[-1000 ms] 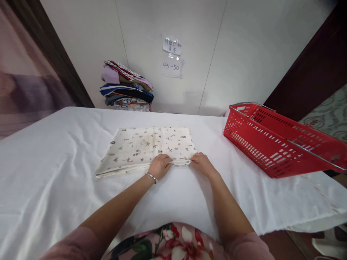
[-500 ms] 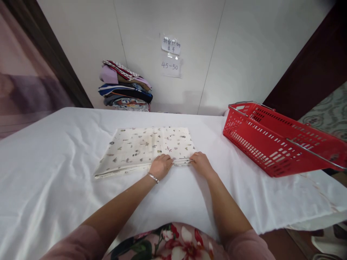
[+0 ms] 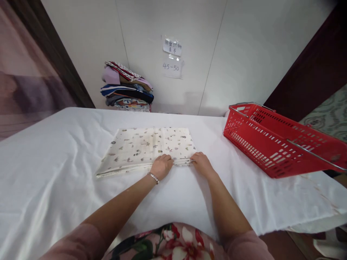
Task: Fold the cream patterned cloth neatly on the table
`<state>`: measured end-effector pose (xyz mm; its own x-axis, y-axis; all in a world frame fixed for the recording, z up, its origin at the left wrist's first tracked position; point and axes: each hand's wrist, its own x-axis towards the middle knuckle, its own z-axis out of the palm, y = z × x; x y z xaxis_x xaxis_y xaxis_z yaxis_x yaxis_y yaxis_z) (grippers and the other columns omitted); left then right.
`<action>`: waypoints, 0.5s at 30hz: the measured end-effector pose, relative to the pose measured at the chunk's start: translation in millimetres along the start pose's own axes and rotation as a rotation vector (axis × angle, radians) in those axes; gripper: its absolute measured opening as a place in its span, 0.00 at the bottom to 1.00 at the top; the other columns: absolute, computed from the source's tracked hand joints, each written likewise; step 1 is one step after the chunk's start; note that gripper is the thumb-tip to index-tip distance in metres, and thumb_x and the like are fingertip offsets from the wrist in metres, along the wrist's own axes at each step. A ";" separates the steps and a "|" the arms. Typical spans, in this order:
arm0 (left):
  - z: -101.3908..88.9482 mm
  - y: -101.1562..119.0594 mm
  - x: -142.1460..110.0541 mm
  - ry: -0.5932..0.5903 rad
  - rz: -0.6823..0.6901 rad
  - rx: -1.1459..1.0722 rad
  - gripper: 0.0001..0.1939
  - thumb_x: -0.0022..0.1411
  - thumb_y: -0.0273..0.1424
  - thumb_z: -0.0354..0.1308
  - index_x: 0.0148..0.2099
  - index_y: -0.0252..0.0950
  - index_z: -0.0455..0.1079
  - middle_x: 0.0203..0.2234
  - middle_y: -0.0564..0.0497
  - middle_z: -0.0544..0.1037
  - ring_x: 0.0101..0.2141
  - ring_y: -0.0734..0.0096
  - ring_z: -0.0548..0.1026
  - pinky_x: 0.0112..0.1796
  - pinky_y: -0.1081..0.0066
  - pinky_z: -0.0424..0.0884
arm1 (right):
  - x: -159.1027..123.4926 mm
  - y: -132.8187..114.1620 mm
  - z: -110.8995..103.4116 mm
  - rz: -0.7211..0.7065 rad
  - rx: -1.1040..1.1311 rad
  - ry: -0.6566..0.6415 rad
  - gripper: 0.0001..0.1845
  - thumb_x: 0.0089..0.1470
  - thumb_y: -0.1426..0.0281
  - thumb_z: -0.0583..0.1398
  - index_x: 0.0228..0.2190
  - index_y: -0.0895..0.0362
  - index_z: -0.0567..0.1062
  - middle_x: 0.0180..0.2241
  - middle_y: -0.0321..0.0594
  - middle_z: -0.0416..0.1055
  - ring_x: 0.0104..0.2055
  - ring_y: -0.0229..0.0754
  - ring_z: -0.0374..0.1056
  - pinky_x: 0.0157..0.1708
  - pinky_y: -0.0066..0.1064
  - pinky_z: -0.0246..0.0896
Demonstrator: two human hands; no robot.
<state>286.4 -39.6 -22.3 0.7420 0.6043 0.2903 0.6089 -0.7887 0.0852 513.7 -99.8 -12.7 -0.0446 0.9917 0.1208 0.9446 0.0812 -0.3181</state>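
A folded white cloth (image 3: 143, 146) with small printed plants and figures lies flat on the table, its layered folds showing along the near edge. At the middle of that edge, my left hand (image 3: 162, 167) is closed with its fingers over the layers; a silver bracelet circles the wrist. My right hand (image 3: 201, 163) pinches the near right corner of the same cloth. Both thumbs are mostly hidden beneath or behind the fabric. Between the hands a short stretch of stacked edges is visible.
A red plastic basket (image 3: 260, 142) with metal handles stands on the right of the white-covered table (image 3: 67, 159). Behind the table's far edge, a stack of folded fabrics (image 3: 127, 88) rests against the wall. Two paper notes (image 3: 172, 68) are taped there. A curtain hangs at far left.
Both hands keep their hold on the near edge of the cloth, almost unmoved. The whole view has shifted very slightly.
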 end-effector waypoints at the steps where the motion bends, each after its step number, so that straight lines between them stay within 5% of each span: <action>1: -0.6 0.2 -0.2 -0.008 -0.003 0.006 0.08 0.62 0.28 0.50 0.36 0.37 0.71 0.33 0.47 0.72 0.36 0.65 0.67 0.35 0.65 0.63 | -0.4 1.6 0.0 -0.007 0.011 -0.005 0.18 0.47 0.82 0.54 0.37 0.54 0.76 0.39 0.38 0.71 0.44 0.43 0.60 0.43 0.31 0.54; 7: 0.1 -0.6 -2.4 0.009 -0.019 -0.019 0.09 0.62 0.27 0.50 0.38 0.37 0.71 0.34 0.48 0.72 0.36 0.65 0.66 0.36 0.65 0.64 | -2.7 6.9 -2.1 -0.041 0.065 -0.027 0.25 0.41 0.84 0.54 0.40 0.53 0.76 0.43 0.37 0.71 0.47 0.43 0.61 0.46 0.31 0.55; 15: 2.6 4.5 -4.6 0.004 -0.071 -0.038 0.08 0.62 0.28 0.50 0.35 0.37 0.71 0.34 0.48 0.72 0.37 0.64 0.67 0.37 0.65 0.63 | -2.2 10.1 -0.7 -0.092 0.094 0.030 0.15 0.47 0.79 0.55 0.36 0.54 0.77 0.38 0.39 0.73 0.43 0.43 0.63 0.44 0.32 0.57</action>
<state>286.5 -45.6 -25.8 0.6962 0.6583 0.2863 0.6487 -0.7477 0.1418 523.6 -101.3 -15.5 -0.1186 0.9763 0.1810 0.9021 0.1821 -0.3911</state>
